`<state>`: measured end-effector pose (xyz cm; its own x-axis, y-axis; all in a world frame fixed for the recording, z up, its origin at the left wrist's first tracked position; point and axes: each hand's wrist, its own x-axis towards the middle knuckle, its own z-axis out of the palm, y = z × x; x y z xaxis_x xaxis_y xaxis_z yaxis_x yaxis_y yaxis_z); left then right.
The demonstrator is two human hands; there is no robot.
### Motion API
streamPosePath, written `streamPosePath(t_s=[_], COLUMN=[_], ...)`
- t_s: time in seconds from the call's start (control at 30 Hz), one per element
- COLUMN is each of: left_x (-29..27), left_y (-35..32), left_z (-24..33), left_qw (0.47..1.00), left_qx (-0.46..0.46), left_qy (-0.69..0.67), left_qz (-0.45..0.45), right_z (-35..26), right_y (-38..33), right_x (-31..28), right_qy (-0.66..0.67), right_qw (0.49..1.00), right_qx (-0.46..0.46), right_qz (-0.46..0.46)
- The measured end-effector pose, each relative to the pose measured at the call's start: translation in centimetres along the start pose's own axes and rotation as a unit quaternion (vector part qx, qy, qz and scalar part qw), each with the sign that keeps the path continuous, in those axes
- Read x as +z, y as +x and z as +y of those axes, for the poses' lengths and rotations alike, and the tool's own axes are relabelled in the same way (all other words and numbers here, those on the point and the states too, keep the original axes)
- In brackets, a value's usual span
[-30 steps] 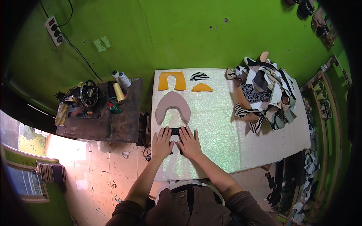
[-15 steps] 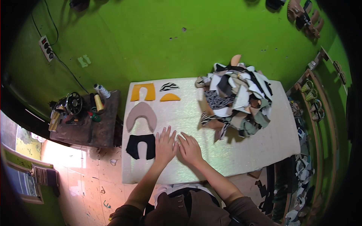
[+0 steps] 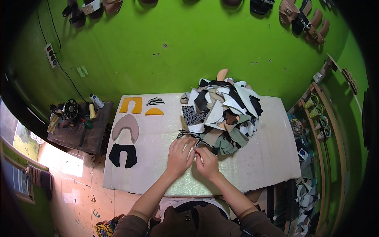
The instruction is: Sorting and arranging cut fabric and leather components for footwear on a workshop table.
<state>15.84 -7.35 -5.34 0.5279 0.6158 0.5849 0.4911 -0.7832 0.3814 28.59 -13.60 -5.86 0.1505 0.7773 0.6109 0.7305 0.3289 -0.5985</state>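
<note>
- Head view: left hand (image 3: 180, 158) and right hand (image 3: 207, 162), fingers bent narrow, at fabric scrap pile (image 3: 225, 112) along table's (image 3: 272, 150) far edge.
- Cannot tell any grip.
- Could topple pile toward near edge by tugging underneath.

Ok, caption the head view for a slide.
Left hand and right hand close together beside a heap of multicoloured scraps, black arch-shaped piece to their left.

We look into a small footwear workshop, where a sewing machine (image 3: 70, 109) and spools of thread (image 3: 97, 102) stand at left, curved cut pieces (image 3: 126, 122) and a heap of offcuts (image 3: 217, 112) lie on the worktable (image 3: 270, 154), and sandals (image 3: 288, 12) line the green far wall (image 3: 205, 47).
</note>
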Motion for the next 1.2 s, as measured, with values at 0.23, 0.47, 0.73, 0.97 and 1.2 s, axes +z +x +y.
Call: streamPosePath(t_s=[0.23, 0.47, 0.73, 0.97, 1.2], left_x=[0.7, 1.7, 5.1, 4.7, 2.2], left_y=[5.2, 9.8, 12.0, 12.0, 12.3], left_z=[1.5, 1.2, 1.6, 1.0, 0.5], left_qw=[0.998, 0.998, 0.998, 0.999, 0.903], left_qx=[0.049, 0.061, 0.015, 0.014, -0.212], left_qy=[-0.008, 0.019, 0.050, -0.029, -0.347], left_qz=[0.048, 0.011, -0.037, -0.040, -0.138], right_z=[1.1, 2.9, 7.3, 7.2, 7.7], right_y=[3.8, 9.0, 10.8, 11.9, 12.9], right_x=[-3.9, -7.8, -8.6, -9.0, -9.9], right_qy=[-0.031, -0.144, -0.251, -0.289, -0.092], right_qw=[0.998, 0.977, 0.957, 0.944, 0.991], right_qx=[-0.059, -0.154, -0.138, -0.148, -0.072], right_qz=[0.021, 0.026, -0.035, -0.058, -0.071])
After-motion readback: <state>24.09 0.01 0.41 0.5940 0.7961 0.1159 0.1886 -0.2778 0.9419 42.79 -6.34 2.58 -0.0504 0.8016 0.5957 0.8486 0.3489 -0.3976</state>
